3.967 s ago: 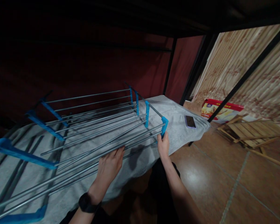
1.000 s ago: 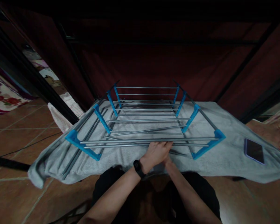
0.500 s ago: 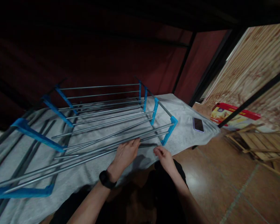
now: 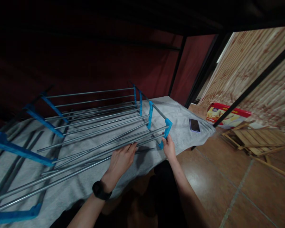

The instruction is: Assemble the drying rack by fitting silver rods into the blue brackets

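Observation:
A partly joined rack of grey metal tubes and blue plastic brackets lies on a grey cloth. My left hand, wearing a dark watch on the wrist, is closed over a long metal tube near the rack's front; its fingertips are partly hidden. At the front right corner, my right hand grips a blue corner bracket, thumb and fingers around its lower part. Several tubes cross loosely between the left and right brackets. Another blue bracket lies at the lower left.
A phone lies on the cloth to the right. Dark metal posts frame the bed-like surface, with a dark red panel behind. On the tiled floor stand a red and yellow box and a folded wooden slatted piece.
My right hand has moved up from the cloth's edge onto the blue corner bracket. My left hand stays on the tube. The whole view has shifted slightly, with things sitting further left.

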`<state>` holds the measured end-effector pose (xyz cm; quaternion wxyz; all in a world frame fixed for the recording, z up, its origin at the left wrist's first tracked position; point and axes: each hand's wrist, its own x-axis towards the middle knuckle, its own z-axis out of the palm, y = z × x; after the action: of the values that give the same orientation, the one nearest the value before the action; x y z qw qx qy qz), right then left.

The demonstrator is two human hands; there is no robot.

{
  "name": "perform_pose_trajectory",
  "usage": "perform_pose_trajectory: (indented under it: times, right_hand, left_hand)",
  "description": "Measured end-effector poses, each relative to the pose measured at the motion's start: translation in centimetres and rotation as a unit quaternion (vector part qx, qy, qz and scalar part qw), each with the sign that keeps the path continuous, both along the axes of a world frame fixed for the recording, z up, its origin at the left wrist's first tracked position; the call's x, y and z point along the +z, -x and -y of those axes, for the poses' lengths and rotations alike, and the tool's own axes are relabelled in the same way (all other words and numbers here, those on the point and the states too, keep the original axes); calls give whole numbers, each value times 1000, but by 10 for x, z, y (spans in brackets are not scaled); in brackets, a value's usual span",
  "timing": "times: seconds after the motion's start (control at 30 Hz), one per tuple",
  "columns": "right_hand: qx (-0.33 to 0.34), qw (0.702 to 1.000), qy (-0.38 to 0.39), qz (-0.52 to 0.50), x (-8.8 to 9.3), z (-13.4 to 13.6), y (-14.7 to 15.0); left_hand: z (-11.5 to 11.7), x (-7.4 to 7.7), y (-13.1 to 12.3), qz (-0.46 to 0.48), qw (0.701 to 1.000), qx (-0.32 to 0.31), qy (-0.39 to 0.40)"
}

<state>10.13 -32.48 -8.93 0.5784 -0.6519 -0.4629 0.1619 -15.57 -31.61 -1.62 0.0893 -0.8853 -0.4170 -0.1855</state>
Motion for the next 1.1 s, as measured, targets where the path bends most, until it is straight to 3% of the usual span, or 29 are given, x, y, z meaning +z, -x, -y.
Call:
perform_pose_trajectory:
  times: [0.6, 1.1]
  right_hand:
    - [-35, 998, 46, 39, 8, 11, 22]
    - [-33, 998, 1, 49, 1, 14, 31]
  left_hand:
    - [2, -9, 4, -23, 999, 9, 29]
    - [1, -3, 8, -75, 994, 18, 75]
